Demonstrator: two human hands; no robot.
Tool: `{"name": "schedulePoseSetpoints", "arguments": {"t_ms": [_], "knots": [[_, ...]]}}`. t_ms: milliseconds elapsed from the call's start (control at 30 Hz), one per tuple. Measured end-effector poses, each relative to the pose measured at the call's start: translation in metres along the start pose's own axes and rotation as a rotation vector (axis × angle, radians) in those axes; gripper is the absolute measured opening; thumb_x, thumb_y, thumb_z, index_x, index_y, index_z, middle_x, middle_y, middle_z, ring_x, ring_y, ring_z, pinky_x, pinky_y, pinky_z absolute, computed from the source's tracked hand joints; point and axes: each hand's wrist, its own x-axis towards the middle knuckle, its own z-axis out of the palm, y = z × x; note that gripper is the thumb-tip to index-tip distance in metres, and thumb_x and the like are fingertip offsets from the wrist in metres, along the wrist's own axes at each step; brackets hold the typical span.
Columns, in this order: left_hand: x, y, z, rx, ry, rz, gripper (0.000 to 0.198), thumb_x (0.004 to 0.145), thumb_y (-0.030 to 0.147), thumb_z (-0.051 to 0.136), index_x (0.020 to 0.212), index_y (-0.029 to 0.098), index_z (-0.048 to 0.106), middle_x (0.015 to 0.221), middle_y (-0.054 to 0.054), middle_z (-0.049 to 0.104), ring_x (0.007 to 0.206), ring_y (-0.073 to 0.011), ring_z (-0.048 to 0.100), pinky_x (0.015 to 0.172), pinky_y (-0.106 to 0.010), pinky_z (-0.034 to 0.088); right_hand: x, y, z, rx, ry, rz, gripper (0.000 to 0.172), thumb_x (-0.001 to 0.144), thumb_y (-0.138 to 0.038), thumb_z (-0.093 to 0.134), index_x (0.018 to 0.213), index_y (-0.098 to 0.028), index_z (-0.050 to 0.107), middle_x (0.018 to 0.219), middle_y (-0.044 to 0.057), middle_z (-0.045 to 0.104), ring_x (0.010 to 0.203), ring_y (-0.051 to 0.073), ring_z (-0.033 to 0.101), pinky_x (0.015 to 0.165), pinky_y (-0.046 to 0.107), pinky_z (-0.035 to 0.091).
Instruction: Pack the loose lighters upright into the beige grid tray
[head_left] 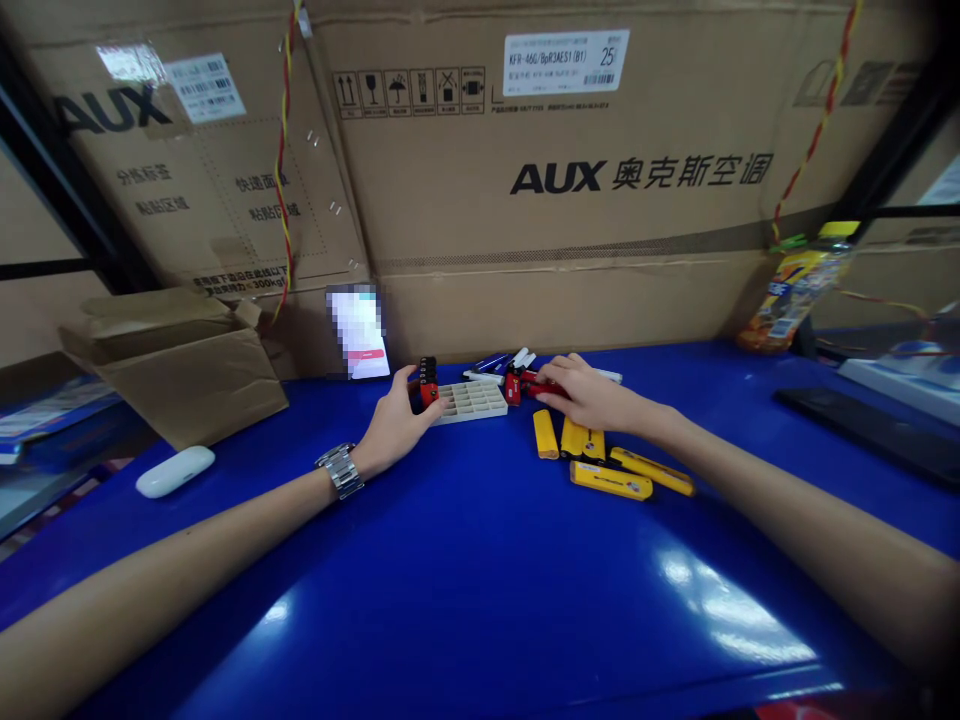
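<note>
Glossy blue tabletop (480,580); left hand (394,425) fingers clasp pale plastic grid tray (474,402); right hand (589,395) fingertips pinch red plastic lighter (525,382).

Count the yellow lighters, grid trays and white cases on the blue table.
Yellow lighters: 5
Grid tray: 1
White case: 1
Total: 7

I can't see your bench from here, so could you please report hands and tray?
Left hand at left end of grid tray, on black-capped lighters. Right hand on red lighter right of tray. Yellow lighters loose by right wrist.
</note>
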Motion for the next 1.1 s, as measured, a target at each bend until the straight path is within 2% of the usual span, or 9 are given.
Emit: {"name": "schedulePoseSetpoints", "arguments": {"t_ms": [133,233,300,433,533,667,800,1100], "knots": [[-0.001,0.001,0.0,0.017,0.007,0.019,0.066,0.077,0.043,0.06,0.131,0.013,0.034,0.118,-0.017,0.06,0.106,-0.0284,0.06,0.091,-0.044,0.047,0.0,-0.012,0.0,0.356,0.13,0.127,0.015,0.091,-0.034,0.038,0.098,-0.02,0.038,0.078,0.005,0.059,0.069,0.018,0.055,0.063,0.033,0.042],[-0.002,0.002,0.0,0.034,-0.014,0.077,0.065,0.077,0.043,0.061,0.129,0.013,0.038,0.12,-0.016,0.059,0.109,-0.0275,0.058,0.093,-0.043,0.046,0.002,-0.02,0.002,0.576,0.274,0.151,0.013,0.091,-0.033,0.04,0.098,-0.022,0.036,0.071,0.0,0.054,0.061,0.014,0.051,0.059,0.03,0.041],[-0.003,0.003,0.0,0.055,-0.032,0.119,0.064,0.076,0.046,0.061,0.127,0.012,0.041,0.12,-0.015,0.059,0.11,-0.0276,0.057,0.093,-0.042,0.046,0.005,-0.026,0.002,0.67,0.333,0.194,0.013,0.088,-0.035,0.045,0.088,-0.022,0.041,0.063,-0.003,0.047,0.054,0.011,0.044,0.052,0.027,0.037],[-0.004,0.007,0.001,0.064,-0.087,0.208,0.066,0.075,0.052,0.062,0.125,0.013,0.046,0.12,-0.013,0.06,0.105,-0.0257,0.059,0.09,-0.039,0.048,0.01,-0.04,0.003,0.827,0.342,0.311,0.037,0.084,-0.045,0.051,0.059,-0.021,0.037,0.049,-0.006,0.033,0.043,0.007,0.029,0.041,0.024,0.025],[-0.005,0.008,0.001,0.075,-0.117,0.267,0.068,0.075,0.053,0.062,0.127,0.014,0.044,0.125,-0.012,0.057,0.11,-0.0246,0.056,0.094,-0.039,0.046,0.01,-0.051,0.005,0.835,0.337,0.408,0.046,0.08,-0.048,0.053,0.049,-0.021,0.034,0.043,-0.006,0.029,0.039,0.005,0.024,0.038,0.025,0.02],[-0.006,0.008,0.001,0.107,-0.126,0.291,0.069,0.077,0.054,0.06,0.129,0.013,0.042,0.127,-0.014,0.054,0.113,-0.0255,0.054,0.096,-0.04,0.044,0.008,-0.059,0.009,0.739,0.348,0.493,0.036,0.077,-0.037,0.055,0.05,-0.02,0.039,0.042,-0.005,0.032,0.037,0.006,0.028,0.037,0.026,0.021],[-0.006,0.007,0.002,0.122,-0.118,0.3,0.067,0.078,0.054,0.059,0.129,0.015,0.042,0.127,-0.015,0.054,0.113,-0.0269,0.054,0.097,-0.043,0.043,0.007,-0.062,0.01,0.695,0.345,0.514,0.032,0.074,-0.027,0.054,0.049,-0.02,0.038,0.042,-0.004,0.034,0.037,0.006,0.03,0.036,0.027,0.023],[-0.006,0.006,0.004,0.11,-0.112,0.31,0.065,0.078,0.051,0.059,0.129,0.016,0.042,0.129,-0.014,0.053,0.116,-0.028,0.051,0.099,-0.044,0.04,0.008,-0.06,0.011,0.617,0.306,0.448,0.046,0.079,-0.049,0.052,0.047,-0.022,0.035,0.04,-0.003,0.034,0.036,0.007,0.031,0.033,0.028,0.023]]}}
